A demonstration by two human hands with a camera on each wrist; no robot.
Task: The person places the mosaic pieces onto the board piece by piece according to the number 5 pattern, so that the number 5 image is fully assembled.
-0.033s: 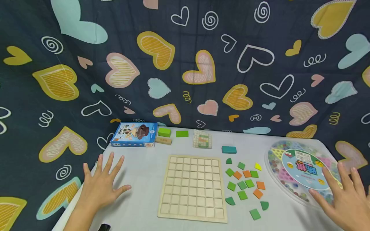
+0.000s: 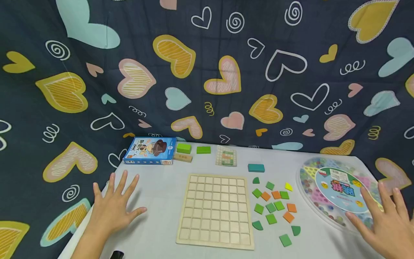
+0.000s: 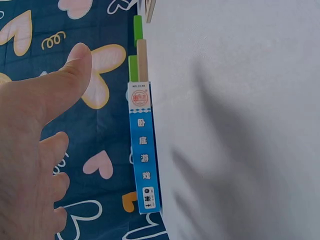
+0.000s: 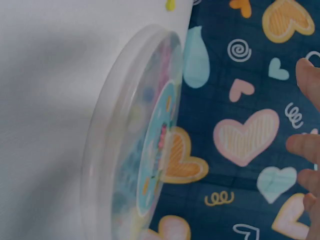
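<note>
Backdrop cloth [image 2: 207,72] was dark navy, printed with yellow, pink, pale-blue hearts and white spirals. Table cover [image 2: 161,187] plain white. Grid board [image 2: 216,210] pale wood, squared. Loose tiles [image 2: 275,207] green, orange, one yellow. Box [image 2: 150,150] blue with cartoon print. Blocks [image 2: 193,149] bright green; one block [image 2: 256,167] teal. Round case [image 2: 333,190] clear, multicoloured marbles, light-blue label.

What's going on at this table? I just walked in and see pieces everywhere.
A person holds both hands open and spread over a white table, gripping nothing. The left hand is beside a blue game box; the right hand is over the edge of a round clear plastic case. Between them lies an empty wooden grid board, with loose green and orange tiles scattered to its right.
</note>
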